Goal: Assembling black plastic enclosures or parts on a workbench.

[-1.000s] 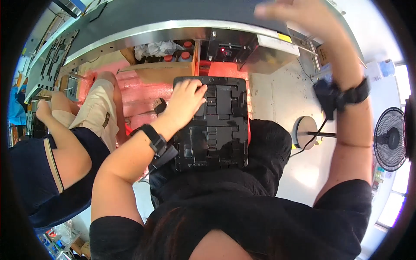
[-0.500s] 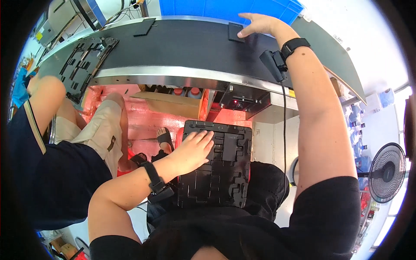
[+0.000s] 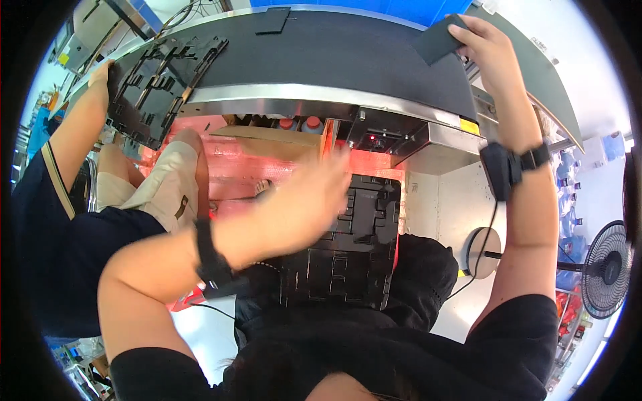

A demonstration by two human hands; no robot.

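Note:
At the far right end of the dark conveyor belt, my right hand (image 3: 490, 47) pinches a thin, flat black rectangular plate (image 3: 438, 41) by its right edge. The plate is lifted and tilted. A black moulded plastic tray (image 3: 364, 267) with shaped recesses lies across my lap. My left hand (image 3: 314, 194) is over the tray's upper left part and hides it; motion smears its fingers, so I cannot tell whether they grip anything. Another flat black plate (image 3: 273, 21) rests near the belt's far edge.
The black belt (image 3: 334, 50) has a metal front rail. At left, a co-worker's hand (image 3: 101, 72) touches a second moulded tray (image 3: 157, 93). A blue bin (image 3: 374, 9) stands behind; a cardboard box (image 3: 267, 144) with bottles sits below. A fan (image 3: 607, 269) is at right.
My right hand has picked the flat black plate up off the belt and moved it right. My left hand has risen from the tray. The co-worker's hand has reached the other tray.

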